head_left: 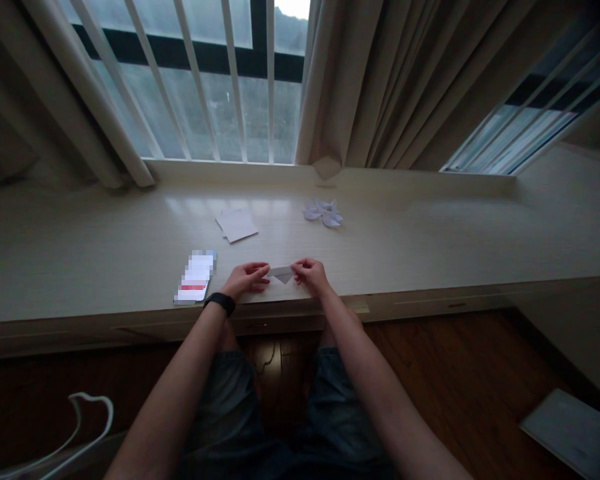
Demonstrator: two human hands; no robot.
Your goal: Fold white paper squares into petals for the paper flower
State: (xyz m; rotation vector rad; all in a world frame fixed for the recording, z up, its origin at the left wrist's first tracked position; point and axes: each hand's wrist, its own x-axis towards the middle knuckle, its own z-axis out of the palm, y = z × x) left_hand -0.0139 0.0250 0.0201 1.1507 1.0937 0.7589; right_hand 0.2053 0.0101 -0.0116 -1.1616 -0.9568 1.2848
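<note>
A small folded piece of white paper (282, 274), with a straight upper edge and a triangle pointing toward me, is stretched between my two hands near the front edge of the desk. My left hand (246, 279), with a dark band on its wrist, pinches the left end. At the right end, my right hand (309, 275) grips the paper between thumb and fingers. Beyond them lie a few loose square white sheets (237, 225), overlapping. To their right rest several folded white paper pieces (323, 213) in a cluster.
Left of my hands a phone (196, 277) with a lit screen lies on the pale desk (430, 240). Barred windows and curtains (380, 80) stand behind. On the floor are a flat pale panel (577, 430) at right and a white looped handle (93, 400) at left.
</note>
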